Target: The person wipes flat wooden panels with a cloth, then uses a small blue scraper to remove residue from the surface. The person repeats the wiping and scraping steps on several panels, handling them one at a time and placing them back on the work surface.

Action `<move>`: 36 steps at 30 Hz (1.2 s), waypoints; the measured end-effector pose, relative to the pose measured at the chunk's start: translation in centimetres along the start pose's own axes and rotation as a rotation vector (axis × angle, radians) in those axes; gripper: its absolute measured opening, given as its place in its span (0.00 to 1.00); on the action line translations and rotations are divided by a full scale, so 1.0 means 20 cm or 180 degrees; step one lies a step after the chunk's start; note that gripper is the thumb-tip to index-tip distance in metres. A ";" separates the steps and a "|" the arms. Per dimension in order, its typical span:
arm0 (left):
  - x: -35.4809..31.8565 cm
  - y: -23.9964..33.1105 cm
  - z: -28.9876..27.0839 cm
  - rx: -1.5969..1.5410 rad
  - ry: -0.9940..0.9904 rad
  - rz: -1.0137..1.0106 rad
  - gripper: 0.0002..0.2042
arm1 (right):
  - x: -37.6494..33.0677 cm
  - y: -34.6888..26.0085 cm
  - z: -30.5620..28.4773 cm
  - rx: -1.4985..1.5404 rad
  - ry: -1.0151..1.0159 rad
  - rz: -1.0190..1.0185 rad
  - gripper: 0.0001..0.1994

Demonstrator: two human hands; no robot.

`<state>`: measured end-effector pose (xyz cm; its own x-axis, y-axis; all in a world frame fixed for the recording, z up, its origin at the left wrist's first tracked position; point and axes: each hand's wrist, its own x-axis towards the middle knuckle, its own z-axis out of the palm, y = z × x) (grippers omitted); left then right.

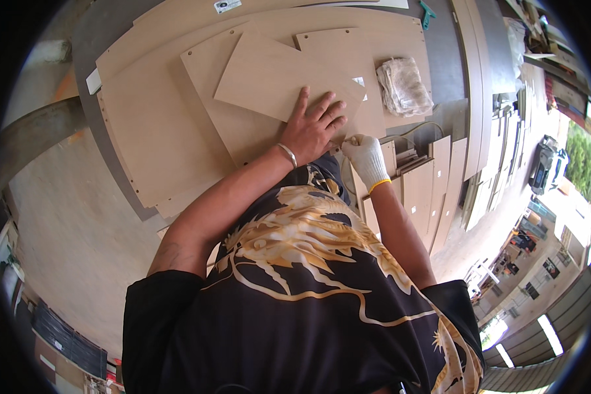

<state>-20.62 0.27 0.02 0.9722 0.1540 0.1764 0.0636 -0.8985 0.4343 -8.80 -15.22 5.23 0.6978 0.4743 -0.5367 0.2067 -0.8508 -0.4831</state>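
My left hand (315,128) is bare with a metal bracelet at the wrist. It lies flat, fingers spread, on the near corner of a light wooden panel (269,75). That panel rests askew on a stack of larger panels (157,125). My right hand (365,156) wears a white knit glove with a yellow cuff. It is curled into a fist at the panel stack's near edge, just right of my left hand. Whether something small is inside the fist is hidden. My black shirt with a gold pattern fills the lower picture.
The panels lie on a grey table (105,39). A bag of white cloth pieces (404,85) sits at the stack's right. Smaller boards (427,190) are stacked below my right hand, and long boards (474,85) stand further right. A teal tool (427,13) lies at the far edge.
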 end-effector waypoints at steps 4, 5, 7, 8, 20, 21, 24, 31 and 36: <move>0.00 0.00 0.02 -0.0086 0.0030 -0.0001 0.27 | 0.00 -0.02 0.02 -0.0043 -0.0001 0.0210 0.15; 0.00 0.00 0.02 -0.0083 0.0106 0.0008 0.26 | 0.00 -0.03 0.02 -0.0122 0.0012 0.0233 0.15; 0.00 0.00 0.03 -0.0126 0.0073 0.0001 0.25 | 0.00 -0.04 0.03 -0.0324 0.0076 0.0190 0.15; 0.00 0.00 0.03 -0.0082 0.0145 0.0011 0.25 | 0.00 -0.05 0.03 -0.0412 0.0047 0.0183 0.15; 0.00 -0.01 0.05 0.0019 0.0084 0.0048 0.22 | 0.00 -0.06 0.09 -0.1094 0.0136 0.0050 0.16; 0.00 -0.01 0.05 0.0017 0.0100 0.0056 0.25 | 0.01 -0.06 0.11 -0.1126 0.0140 0.0031 0.16; 0.01 -0.01 0.05 0.0051 0.0061 0.0101 0.29 | 0.02 -0.02 0.11 -0.1487 0.0273 -0.0256 0.16; 0.01 -0.02 0.00 -0.0035 -0.0251 0.0123 0.31 | -0.09 0.10 0.08 0.1972 -0.0059 0.0675 0.09; 0.02 -0.01 -0.01 -0.0075 -0.0371 0.0094 0.32 | -0.17 0.09 0.15 0.2541 -0.0066 0.0745 0.10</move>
<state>-20.32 0.68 0.18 0.9933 0.0776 0.0861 0.0305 -0.8918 0.4514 -12.87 -17.68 4.12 0.6480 0.3158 -0.6931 -0.4962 -0.5154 -0.6987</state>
